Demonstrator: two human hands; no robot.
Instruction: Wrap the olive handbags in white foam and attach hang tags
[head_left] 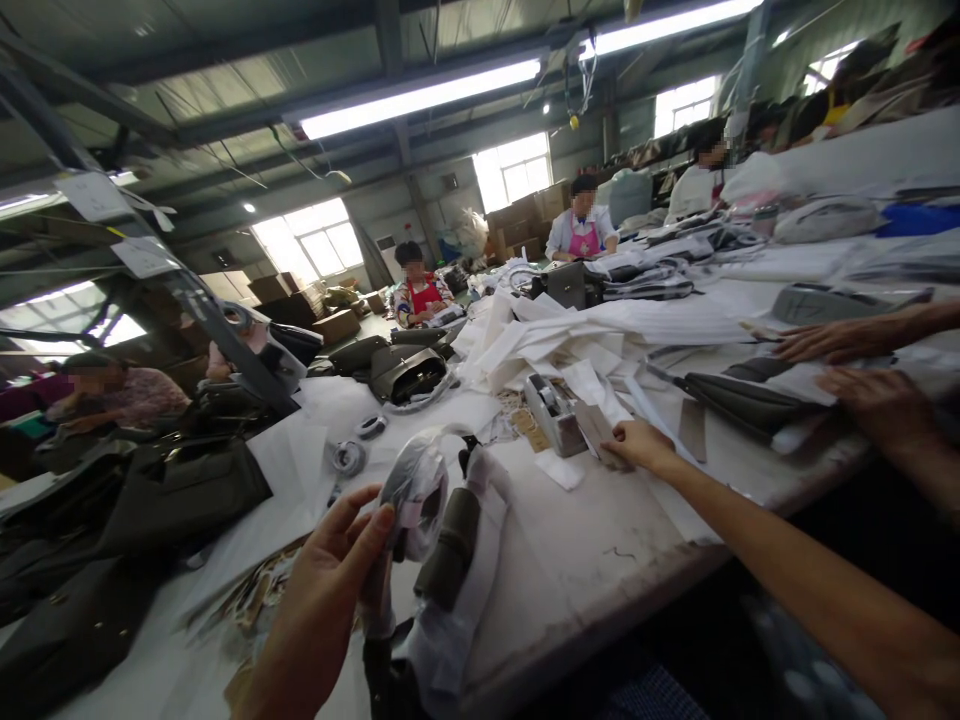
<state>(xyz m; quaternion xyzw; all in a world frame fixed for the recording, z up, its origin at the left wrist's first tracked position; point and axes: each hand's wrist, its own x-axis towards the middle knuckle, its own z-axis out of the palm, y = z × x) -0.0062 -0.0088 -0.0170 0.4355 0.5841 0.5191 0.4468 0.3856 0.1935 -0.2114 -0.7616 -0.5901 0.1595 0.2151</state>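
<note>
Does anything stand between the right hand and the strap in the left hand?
The dispenser stands near the right hand, toward the strap, and may partly block a direct move; a white slip before it lies flat.

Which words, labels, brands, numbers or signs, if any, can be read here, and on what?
None can be read.
Two papers by the slanted post: too blurred.
Pink apron: pale print, too small.
Grey piece by the co-worker's hands: blurred marks.
Plastic-wrapped item in the left hand, card in the right hand: no legible lettering.
</note>
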